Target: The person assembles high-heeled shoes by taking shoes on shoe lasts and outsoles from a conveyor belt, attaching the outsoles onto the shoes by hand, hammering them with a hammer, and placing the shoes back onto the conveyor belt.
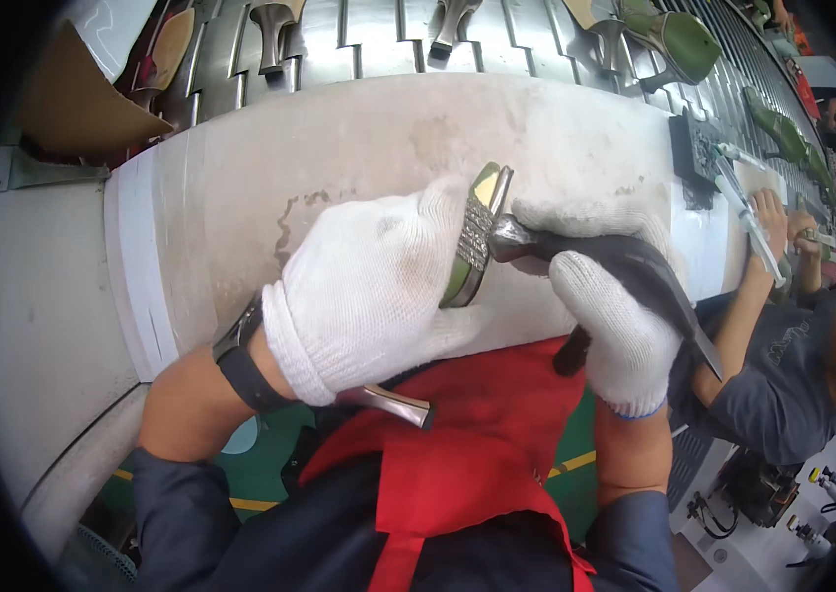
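Note:
My left hand, in a white knit glove, is closed around a high-heeled shoe. The shoe is green with a glittery band across its front, and its sole edge faces right. Its metallic heel sticks out below my left wrist. In my right hand, also gloved, is a hammer with a dark head. The hammer's rounded face touches or nearly touches the shoe's sole edge beside the band. Its flat tapered end points to the lower right, and the handle end shows under my right palm.
Beneath my hands is a pale, stained worktop. A slatted metal conveyor beyond it carries several shoes, including a green one. A brown curved board stands at the left. At the right, a co-worker's hand is near a dark fixture.

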Motion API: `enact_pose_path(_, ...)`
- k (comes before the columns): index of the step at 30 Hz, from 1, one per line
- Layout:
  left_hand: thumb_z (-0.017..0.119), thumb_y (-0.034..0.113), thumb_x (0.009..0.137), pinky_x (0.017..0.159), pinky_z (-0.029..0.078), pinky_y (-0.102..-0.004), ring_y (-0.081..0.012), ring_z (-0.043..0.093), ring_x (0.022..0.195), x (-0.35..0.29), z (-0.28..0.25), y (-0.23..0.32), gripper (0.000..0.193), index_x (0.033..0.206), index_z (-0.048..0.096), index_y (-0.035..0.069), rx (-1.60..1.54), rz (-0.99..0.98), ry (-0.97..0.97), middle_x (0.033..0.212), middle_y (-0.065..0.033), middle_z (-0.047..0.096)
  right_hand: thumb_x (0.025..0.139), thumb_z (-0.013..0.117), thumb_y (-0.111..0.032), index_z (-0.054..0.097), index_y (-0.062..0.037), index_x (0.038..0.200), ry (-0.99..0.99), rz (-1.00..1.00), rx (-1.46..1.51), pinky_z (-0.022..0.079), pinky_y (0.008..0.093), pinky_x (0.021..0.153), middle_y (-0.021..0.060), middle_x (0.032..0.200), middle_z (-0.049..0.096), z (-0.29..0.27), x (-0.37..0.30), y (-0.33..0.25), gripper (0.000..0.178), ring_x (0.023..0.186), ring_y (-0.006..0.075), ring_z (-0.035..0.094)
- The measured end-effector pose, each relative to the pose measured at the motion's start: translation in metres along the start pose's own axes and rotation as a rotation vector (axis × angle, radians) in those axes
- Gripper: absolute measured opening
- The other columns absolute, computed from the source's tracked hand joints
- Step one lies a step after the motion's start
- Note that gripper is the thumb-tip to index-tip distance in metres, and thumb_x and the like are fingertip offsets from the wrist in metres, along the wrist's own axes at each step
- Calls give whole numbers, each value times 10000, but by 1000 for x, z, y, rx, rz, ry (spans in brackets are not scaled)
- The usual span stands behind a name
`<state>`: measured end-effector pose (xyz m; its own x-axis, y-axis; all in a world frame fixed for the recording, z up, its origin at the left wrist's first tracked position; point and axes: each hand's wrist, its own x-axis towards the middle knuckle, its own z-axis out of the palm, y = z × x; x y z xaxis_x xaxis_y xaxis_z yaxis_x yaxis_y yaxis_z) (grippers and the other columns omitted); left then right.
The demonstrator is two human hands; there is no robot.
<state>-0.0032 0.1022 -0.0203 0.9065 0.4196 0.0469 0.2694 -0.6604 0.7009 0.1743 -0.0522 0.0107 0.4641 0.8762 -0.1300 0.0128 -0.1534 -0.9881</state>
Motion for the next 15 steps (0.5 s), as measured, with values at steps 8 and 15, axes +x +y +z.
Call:
enact_pose_path(8, 908, 236, 773, 827, 622, -451, -386, 781, 909, 1, 0, -1, 843, 1483, 549, -43, 4, -10, -5, 997, -200, 764, 972, 738, 11, 769, 52, 1230, -168, -39, -136, 618, 382, 959, 171, 1152, 810, -14, 23, -6, 264, 1072, 268, 786)
enact_pose_path(15, 900, 268, 754, 857, 620, -473, -427, 773, 938, -1, -5, 5, 857, 1486, 564, -25, 48, -53, -36, 976, -232, 752, 1025, 661, -83, 732, 52, 1190, -21, 158, 145, 611, 366, 966, 159, 1153, 771, -11, 76, 12, 225, 1077, 253, 758)
